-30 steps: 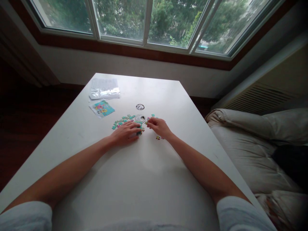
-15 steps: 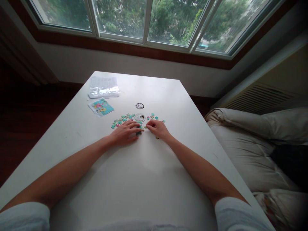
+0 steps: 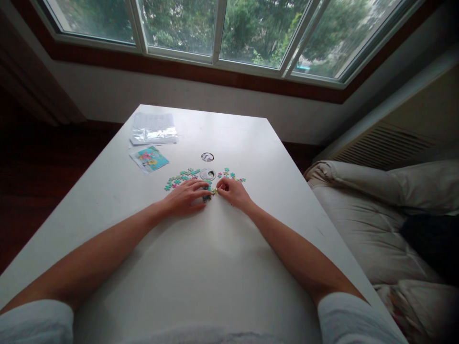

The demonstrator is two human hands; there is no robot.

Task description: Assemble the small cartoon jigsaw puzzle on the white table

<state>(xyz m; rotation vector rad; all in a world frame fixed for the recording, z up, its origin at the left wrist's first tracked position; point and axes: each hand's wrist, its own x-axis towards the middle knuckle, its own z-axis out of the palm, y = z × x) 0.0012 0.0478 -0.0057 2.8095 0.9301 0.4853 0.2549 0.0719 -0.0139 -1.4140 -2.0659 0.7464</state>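
Small teal and pink jigsaw pieces (image 3: 181, 177) lie scattered in the middle of a white table (image 3: 215, 267). My left hand (image 3: 184, 196) rests palm down on the near edge of the pile, fingers stretched over a small joined cluster of pieces (image 3: 207, 195). My right hand (image 3: 233, 192) is curled, its fingertips pinching a small yellowish piece (image 3: 215, 191) right beside the cluster. The two hands almost touch. A few more pieces (image 3: 229, 175) lie just beyond my right hand.
A small clear round container (image 3: 207, 174) stands behind the pieces, with its lid (image 3: 207, 156) farther back. A colourful picture card (image 3: 149, 158) and a clear plastic bag (image 3: 153, 129) lie at the far left. A cushioned seat (image 3: 380, 224) adjoins the table's right edge.
My right hand has slid left toward my left hand, bringing its fingertips to the joined cluster. My left hand has stayed on the pieces.
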